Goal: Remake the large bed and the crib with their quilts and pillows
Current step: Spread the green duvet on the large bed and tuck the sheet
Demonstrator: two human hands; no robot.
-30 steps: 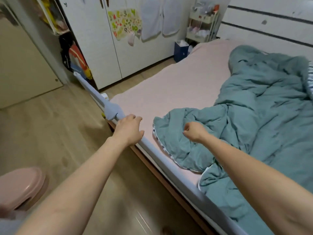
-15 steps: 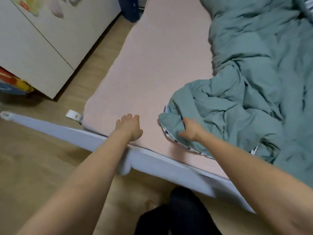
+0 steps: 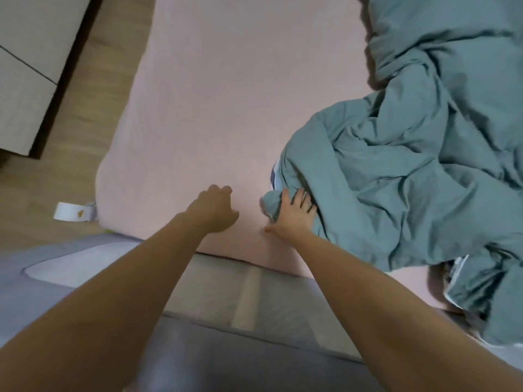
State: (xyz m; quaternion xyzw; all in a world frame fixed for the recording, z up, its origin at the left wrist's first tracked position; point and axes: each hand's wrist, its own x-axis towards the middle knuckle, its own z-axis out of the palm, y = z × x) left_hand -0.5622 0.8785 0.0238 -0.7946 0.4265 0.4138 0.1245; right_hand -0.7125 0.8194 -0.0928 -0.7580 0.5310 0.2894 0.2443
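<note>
The large bed's pink sheet lies bare on its left half. A crumpled teal quilt is heaped over the right half, its striped underside showing at the near corner. My right hand lies with fingers spread on that near corner of the quilt, thumb out on the sheet. My left hand rests on the sheet just left of it, fingers loosely curled and holding nothing. No pillow or crib is in view.
A grey-blue bed guard lies lowered along the near edge of the mattress, below my arms. A white strap buckle sits by the mattress corner. Wood floor and a white wardrobe are at the left.
My left hand left the guard rail and came onto the sheet. My right hand opened from a fist and spread onto the quilt corner. The view tilted down and closer to the bed.
</note>
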